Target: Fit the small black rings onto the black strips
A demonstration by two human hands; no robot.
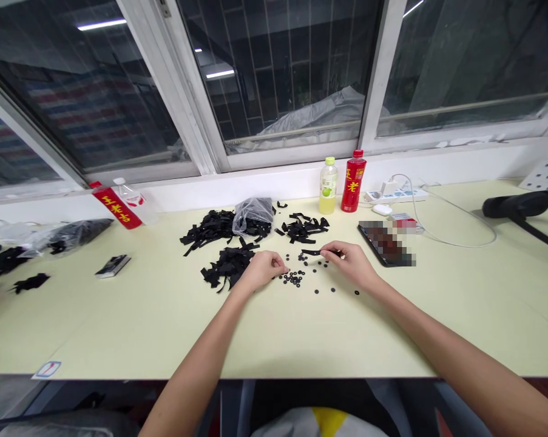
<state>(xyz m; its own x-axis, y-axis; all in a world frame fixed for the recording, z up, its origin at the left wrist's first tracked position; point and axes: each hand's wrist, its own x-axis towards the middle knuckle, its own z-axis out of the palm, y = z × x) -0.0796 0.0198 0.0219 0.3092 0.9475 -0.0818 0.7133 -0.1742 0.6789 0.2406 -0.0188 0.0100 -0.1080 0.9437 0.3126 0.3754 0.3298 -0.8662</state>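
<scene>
My right hand (349,261) pinches a short black fabric strip (311,252), whose free end points left. Closed at the fingertips, my left hand (265,269) is low over the table at the edge of a cluster of small black rings (294,278). Whatever its fingertips hold, if anything, is too small to make out. More rings lie scattered between and below my hands. Beside my left hand is a pile of black strips (230,265), partly covered by it. Farther back are a larger strip pile (210,230) and a smaller strip pile (303,228).
A clear plastic bag (254,213) rests on the rear pile. Against the wall stand a yellow drink bottle (328,188) and a red bottle (353,182). A phone (385,244), a white cable (465,244) and a power strip (399,195) lie right; a small box (113,266) lies left.
</scene>
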